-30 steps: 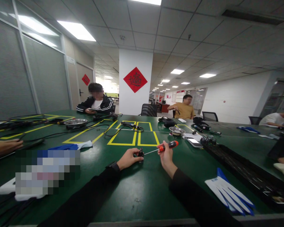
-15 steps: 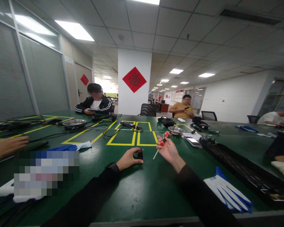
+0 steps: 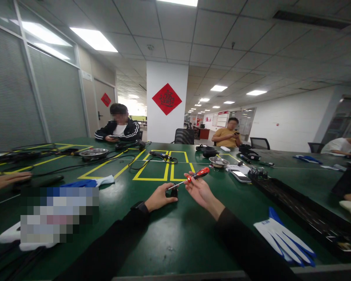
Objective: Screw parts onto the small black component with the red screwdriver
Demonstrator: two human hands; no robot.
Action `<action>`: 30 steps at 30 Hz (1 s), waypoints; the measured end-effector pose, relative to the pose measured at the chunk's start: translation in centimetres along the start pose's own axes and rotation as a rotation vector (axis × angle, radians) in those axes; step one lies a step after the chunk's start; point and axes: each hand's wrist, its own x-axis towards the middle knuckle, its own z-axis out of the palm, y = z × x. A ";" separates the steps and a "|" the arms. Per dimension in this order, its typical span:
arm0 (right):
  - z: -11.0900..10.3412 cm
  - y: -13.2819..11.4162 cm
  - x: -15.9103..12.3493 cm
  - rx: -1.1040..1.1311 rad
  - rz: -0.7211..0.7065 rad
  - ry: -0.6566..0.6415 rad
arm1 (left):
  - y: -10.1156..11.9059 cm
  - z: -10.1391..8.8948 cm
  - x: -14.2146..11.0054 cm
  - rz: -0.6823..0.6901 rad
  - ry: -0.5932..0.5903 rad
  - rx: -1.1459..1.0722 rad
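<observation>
My left hand (image 3: pixel 160 198) is closed around a small black part (image 3: pixel 174 191) with a narrow upper end, held upright on or just above the green table. In my right hand (image 3: pixel 203 192) is a screwdriver (image 3: pixel 197 174) with a red and black handle, gripped by the fingertips. Its thin metal shaft slants down to the left, and the tip lies at the top of the black part near my left thumb and index finger. Whether tip and part touch, I cannot tell.
A long black tray (image 3: pixel 298 210) with metal pieces lies right, beside white-blue gloves (image 3: pixel 283 238) and a phone (image 3: pixel 240 176). Metal bowls (image 3: pixel 218 162) and cables stand further back. Another person's hand (image 3: pixel 10 181) rests at far left; several people sit around the table (image 3: pixel 169 249).
The screwdriver has swung from pointing steeply down to a nearly level slant, its tip now at the black part. My left hand has barely moved.
</observation>
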 end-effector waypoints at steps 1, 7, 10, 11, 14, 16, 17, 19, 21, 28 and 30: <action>0.3 0.0 -0.1 0.007 -0.014 -0.016 | -0.1 0.0 0.0 0.001 0.014 0.008; 1.1 0.2 -0.6 -0.076 -0.165 -0.030 | 0.0 -0.1 -0.1 -0.011 0.018 0.041; 1.2 0.7 -1.1 -0.260 -0.321 0.030 | 0.2 0.0 -0.1 -0.005 0.013 0.020; 1.3 0.9 -1.3 -0.314 -0.370 0.043 | 0.2 0.0 -0.1 -0.001 0.006 0.008; 1.7 1.3 -2.0 -0.431 -0.467 0.032 | 0.2 0.0 -0.1 0.000 -0.021 -0.012; 1.8 1.5 -2.4 -0.479 -0.492 0.004 | 0.2 0.0 -0.1 -0.001 -0.020 -0.009; 1.9 1.5 -2.5 -0.494 -0.494 -0.009 | 0.2 0.0 -0.1 0.002 -0.018 -0.008; 1.9 1.6 -2.6 -0.511 -0.490 -0.026 | 0.2 0.1 -0.1 0.014 -0.015 -0.009; 1.7 1.6 -2.6 -0.535 -0.492 -0.034 | 0.3 0.1 -0.1 0.021 -0.009 -0.006; 1.1 1.7 -2.3 -0.693 -0.559 -0.075 | 0.2 0.1 -0.1 0.024 0.008 -0.005; 1.0 1.7 -2.3 -0.708 -0.570 -0.068 | 0.2 0.1 -0.2 0.023 0.008 -0.014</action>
